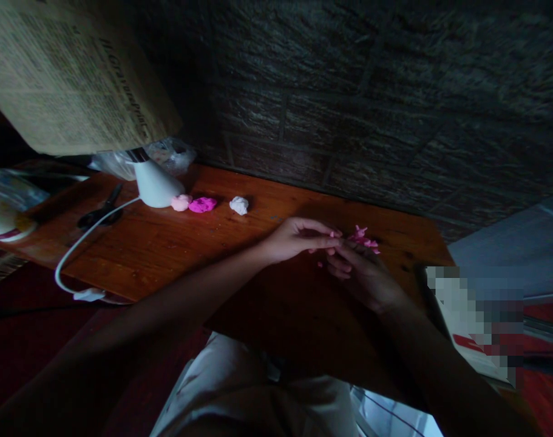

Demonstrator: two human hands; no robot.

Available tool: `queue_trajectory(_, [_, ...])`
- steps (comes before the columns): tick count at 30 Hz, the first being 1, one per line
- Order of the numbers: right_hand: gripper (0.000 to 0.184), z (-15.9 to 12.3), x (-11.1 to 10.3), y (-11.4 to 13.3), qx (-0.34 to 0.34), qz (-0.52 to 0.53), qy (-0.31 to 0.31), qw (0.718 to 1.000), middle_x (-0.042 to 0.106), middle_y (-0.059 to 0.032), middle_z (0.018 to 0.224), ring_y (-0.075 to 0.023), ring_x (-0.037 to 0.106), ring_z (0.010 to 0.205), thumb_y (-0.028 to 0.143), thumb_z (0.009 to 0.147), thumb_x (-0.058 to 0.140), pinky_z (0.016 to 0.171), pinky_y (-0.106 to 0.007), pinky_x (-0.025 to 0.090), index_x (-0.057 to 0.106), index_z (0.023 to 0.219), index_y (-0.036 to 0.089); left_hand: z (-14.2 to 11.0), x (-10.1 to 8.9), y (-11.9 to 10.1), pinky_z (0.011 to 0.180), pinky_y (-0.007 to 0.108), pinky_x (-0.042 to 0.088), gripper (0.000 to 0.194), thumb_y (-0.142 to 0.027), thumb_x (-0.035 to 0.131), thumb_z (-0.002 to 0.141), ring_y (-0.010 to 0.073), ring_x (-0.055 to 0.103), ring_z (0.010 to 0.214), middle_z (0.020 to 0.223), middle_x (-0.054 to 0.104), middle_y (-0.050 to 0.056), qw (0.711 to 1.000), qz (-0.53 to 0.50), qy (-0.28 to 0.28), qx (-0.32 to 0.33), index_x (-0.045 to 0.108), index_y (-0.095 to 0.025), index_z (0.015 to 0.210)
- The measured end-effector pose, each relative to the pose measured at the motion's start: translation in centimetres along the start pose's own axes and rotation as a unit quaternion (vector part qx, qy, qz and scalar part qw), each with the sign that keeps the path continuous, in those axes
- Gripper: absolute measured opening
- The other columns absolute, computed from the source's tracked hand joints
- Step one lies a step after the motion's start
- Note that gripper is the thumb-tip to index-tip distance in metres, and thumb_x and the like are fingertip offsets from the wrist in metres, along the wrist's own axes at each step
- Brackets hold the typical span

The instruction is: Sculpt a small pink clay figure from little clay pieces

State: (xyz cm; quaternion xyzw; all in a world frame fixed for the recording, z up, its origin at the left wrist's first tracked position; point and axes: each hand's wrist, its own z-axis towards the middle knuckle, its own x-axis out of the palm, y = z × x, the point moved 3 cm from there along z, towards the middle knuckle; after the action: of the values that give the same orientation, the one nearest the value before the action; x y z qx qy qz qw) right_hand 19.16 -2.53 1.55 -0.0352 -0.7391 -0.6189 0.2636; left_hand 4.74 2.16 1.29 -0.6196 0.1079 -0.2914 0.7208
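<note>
My left hand (pixel 298 238) and my right hand (pixel 365 270) meet above the wooden table, fingertips pinched together. A small piece of pink modelling clay (pixel 332 235) shows between the fingertips, partly hidden by them. Just beyond my right hand lies a cluster of thin pink clay pieces (pixel 360 233), some with pointed ends. A tiny pink crumb (pixel 320 264) sits on the table below the fingers. Farther left are a pale pink lump (pixel 181 202), a bright magenta lump (pixel 203 204) and a whitish lump (pixel 238 205) of what looks like the same clay.
A white lamp base (pixel 158 183) with a newsprint shade (pixel 85 79) stands at the left, its cord (pixel 76 243) looping over the table edge. Dark scissors (pixel 104 209) lie beside it. A brick-patterned wall (pixel 349 109) runs behind. A partly pixelated flat object (pixel 458 321) is at the right.
</note>
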Motion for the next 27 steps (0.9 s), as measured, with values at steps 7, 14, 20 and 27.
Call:
queue_trajectory(7, [0.020,0.0,0.0,0.0,0.002,0.002,-0.018,1.000,0.055,0.0032,0.068,-0.0038,0.022,0.050,0.038,0.074,0.084,0.042,-0.020,0.022,0.076,0.076,0.020,-0.2,0.0,0.0,0.054,0.021,0.037,0.028,-0.037,0.084,0.072,0.0055,0.051,0.058,0.089,0.076,0.007,1.000,0.001,-0.019,0.005,0.080,-0.016,0.090])
queue_trajectory(14, [0.017,0.0,-0.1,0.0,-0.001,0.003,-0.018,1.000,0.055,0.0028,0.070,-0.0047,0.023,0.050,0.035,0.075,0.083,0.042,-0.021,0.022,0.075,0.077,0.021,-0.2,0.2,-0.4,0.053,0.021,0.034,0.028,-0.039,0.082,0.074,0.0054,0.047,0.055,0.075,0.072,0.004,1.000,-0.007,-0.005,-0.008,0.079,-0.015,0.088])
queue_trajectory(20, [0.015,0.0,0.0,-0.2,0.000,-0.003,-0.006,1.000,0.057,0.0019,0.072,-0.0046,0.025,0.050,0.034,0.075,0.083,0.041,-0.021,0.022,0.077,0.080,0.022,0.1,0.0,0.6,0.054,0.022,0.035,0.035,-0.042,0.090,0.062,0.0069,0.054,0.058,0.078,0.075,0.005,0.998,-0.052,-0.029,-0.013,0.073,-0.014,0.076])
queue_trajectory(27, [0.016,0.0,0.2,-0.1,0.005,0.005,-0.012,1.000,0.058,0.0027,0.072,-0.0040,0.024,0.050,0.034,0.076,0.083,0.042,-0.020,0.021,0.075,0.080,0.021,-0.1,0.3,0.0,0.051,0.021,0.032,0.030,-0.042,0.084,0.071,0.0038,0.046,0.051,0.072,0.072,0.003,0.999,-0.036,-0.009,0.001,0.075,-0.014,0.076])
